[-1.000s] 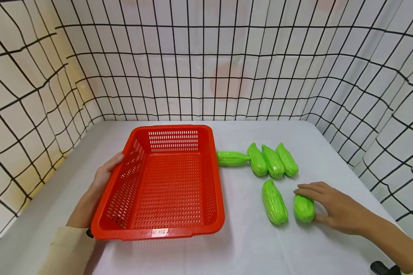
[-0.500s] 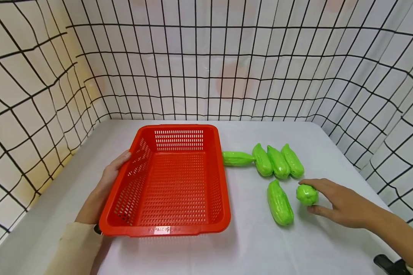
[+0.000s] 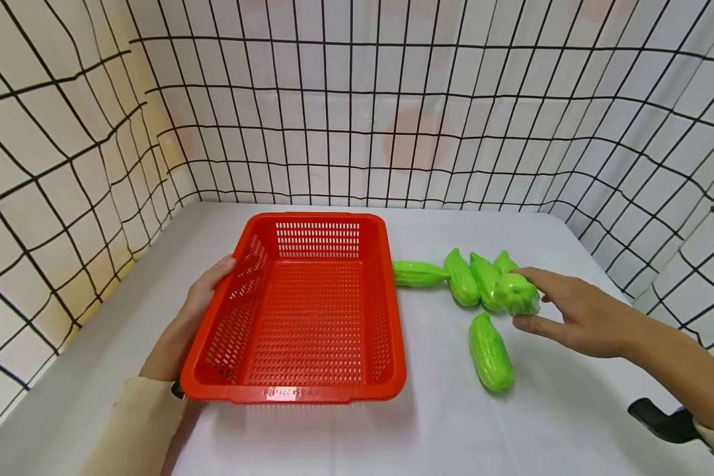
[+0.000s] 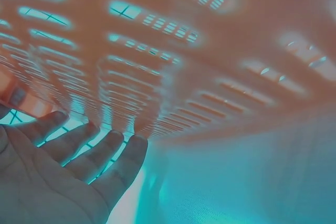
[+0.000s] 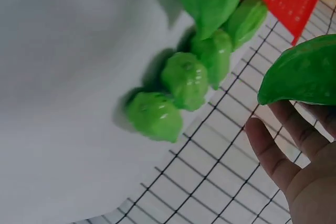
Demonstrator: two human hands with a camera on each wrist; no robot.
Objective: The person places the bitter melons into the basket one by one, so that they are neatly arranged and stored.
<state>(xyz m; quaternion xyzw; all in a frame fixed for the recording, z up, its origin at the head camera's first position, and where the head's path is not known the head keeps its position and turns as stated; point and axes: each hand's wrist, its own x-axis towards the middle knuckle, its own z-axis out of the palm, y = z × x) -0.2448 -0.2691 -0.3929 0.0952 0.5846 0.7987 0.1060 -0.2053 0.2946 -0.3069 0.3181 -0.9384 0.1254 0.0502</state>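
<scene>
Three sides of black mesh [image 3: 351, 129] enclosed a white table [image 3: 446, 433]. At the left wall of one red basket [image 3: 357, 395] rested the left hand [image 3: 198, 307], fingers straight. Right of the basket, glossy ridged green gourds [image 3: 490, 357] numbered six: one sideways beside it, a row of three [image 3: 463, 281], one in front, and a held gourd [image 3: 515, 294] pinched by the right hand [image 3: 571, 317], partly hiding the row.

Lower left, the left hand [image 4: 58, 177] shows its palm, fingers [image 4: 126, 166] stretched and fanned toward the middle of the frame, tips right up at the slotted side of the basket [image 4: 252, 40]! That basket, hazy orange-brown, sprawls across the top, and a dark-lined mesh [image 4: 126, 9] peeks through slots upper left. Lower right, the bench [image 4: 236, 182] glows blue.
</scene>
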